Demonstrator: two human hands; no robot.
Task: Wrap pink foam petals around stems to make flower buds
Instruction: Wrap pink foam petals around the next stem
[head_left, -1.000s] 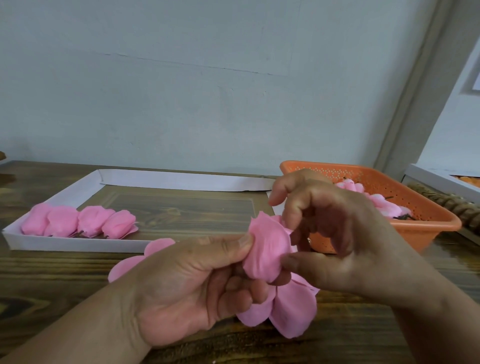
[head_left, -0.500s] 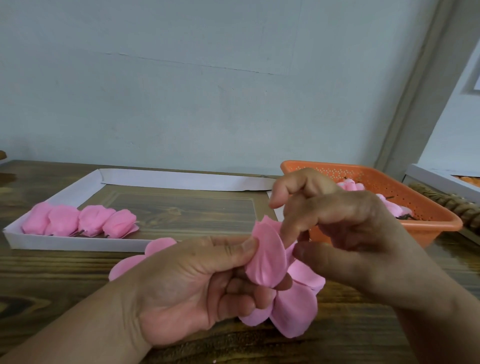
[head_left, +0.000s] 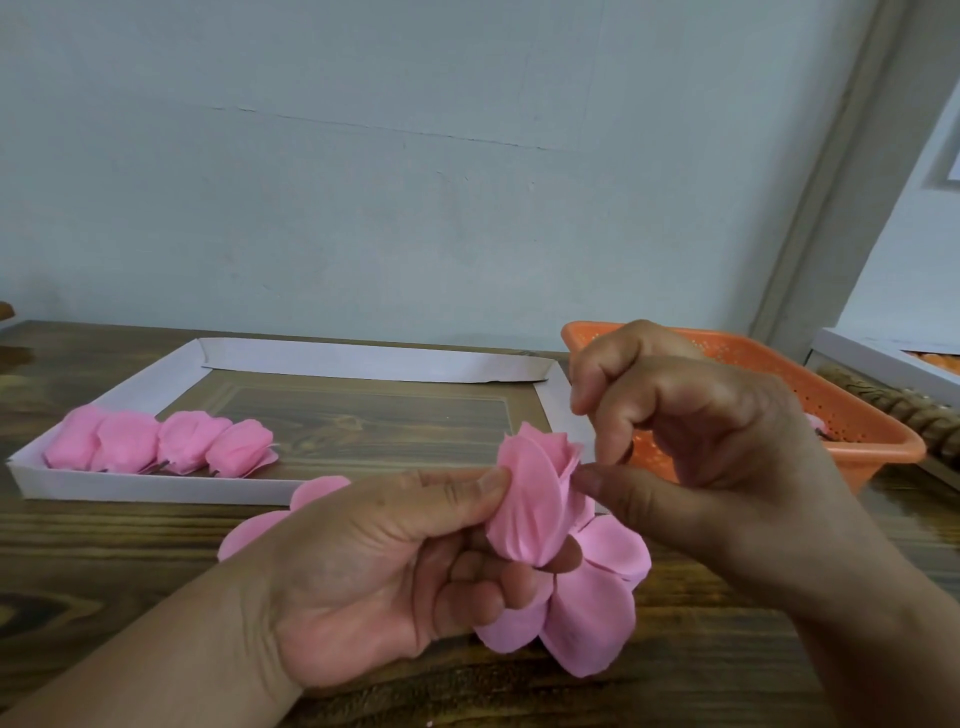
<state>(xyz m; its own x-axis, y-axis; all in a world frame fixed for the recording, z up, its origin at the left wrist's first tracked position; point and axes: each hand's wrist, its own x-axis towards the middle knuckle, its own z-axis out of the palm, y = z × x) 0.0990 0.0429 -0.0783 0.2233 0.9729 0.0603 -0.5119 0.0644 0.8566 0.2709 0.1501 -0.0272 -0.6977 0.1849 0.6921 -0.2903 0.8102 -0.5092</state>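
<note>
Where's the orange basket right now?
In the head view the orange basket sits on the wooden table at the far right, behind the right hand and just right of the white tray holding finished buds.

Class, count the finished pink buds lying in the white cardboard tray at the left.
4, side by side along the near-left wall of the white tray: first bud, second, third, fourth. They overlap, so another could be hidden behind.
</note>
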